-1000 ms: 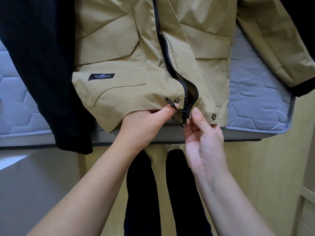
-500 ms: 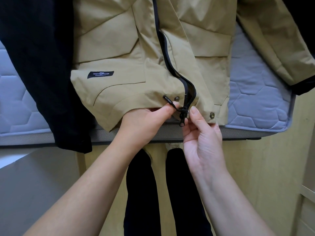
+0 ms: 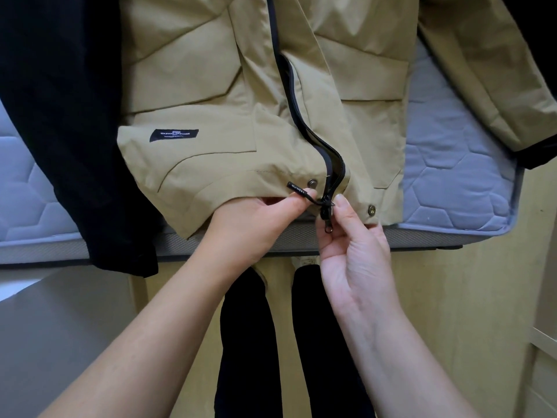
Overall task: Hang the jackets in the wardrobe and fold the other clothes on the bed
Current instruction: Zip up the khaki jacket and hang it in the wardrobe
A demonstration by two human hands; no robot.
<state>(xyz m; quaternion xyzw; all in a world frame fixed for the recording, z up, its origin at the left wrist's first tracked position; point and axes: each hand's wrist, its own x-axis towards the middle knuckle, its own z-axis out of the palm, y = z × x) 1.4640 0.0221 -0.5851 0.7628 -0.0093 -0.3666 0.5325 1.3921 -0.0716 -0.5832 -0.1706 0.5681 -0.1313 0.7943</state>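
Hands at the zip slider (image 3: 327, 206) of the tan jacket (image 3: 211, 86).
Left hand (image 3: 256, 218) pinches the hem just left of the slider; right hand (image 3: 352, 254) pinches the edge just right, fingers curled. Beyond, the jacket lies flat on the bed (image 3: 452, 164). Both grips unchanged from half a second ago.

Patch (image 3: 174, 135): black sewn rectangle with white print, on the lower front panel of the tan jacket (image 3: 193, 86).
Patch, main line: probably "CASUAL FASHION"; the capitals are blurred.
Patch, small lines: one short line above and one below, both too small to read.
Pull tab (image 3: 297, 188): narrow black strip at the jacket hem, with white capitals printed along its length.
Pull tab text: not legible.
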